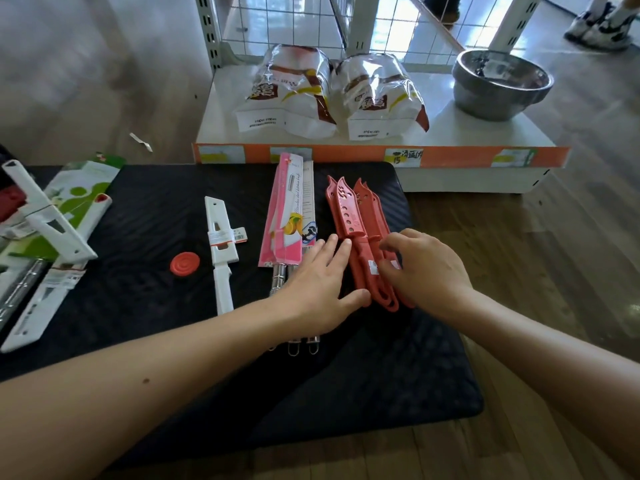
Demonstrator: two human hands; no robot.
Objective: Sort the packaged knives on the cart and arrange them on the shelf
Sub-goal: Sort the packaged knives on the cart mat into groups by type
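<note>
Pressing flat against the left side of the red sheathed knives [349,216], the fingers [329,249] of our left hand [322,282] lay straight and relaxed, gripping nothing, while the thumb touched the looped ends of the red handles. From the other side, our right hand [422,268] had its fingers [393,242] curled down over those same handles, clasping the bundle at its middle. The red knives lay stacked and slightly fanned, with their pointed sheath tips towards the shelf, on the right part of the black cart top [156,188]. Just beside them to the left were the pink packaged knives [291,216], whose steel handles ran under our left wrist. Further left lay a white sheathed knife [221,244] with a label band round it, and near it a small red disc [184,265]. At the left edge of the cart we saw more white sheathed knives [52,220] piled crosswise over green and white card packs [83,195]. Beyond the cart stood the white shelf [450,133], low to the floor, with an orange price strip [346,154] along its front. Two clear bags with brown and yellow print [291,95] lay side by side on the shelf, and a steel bowl [502,84] stood at its right end. A wire grid panel [294,22] rose behind it, and someone's shoes [602,26] showed at the top right on the wooden floor [519,271].
</note>
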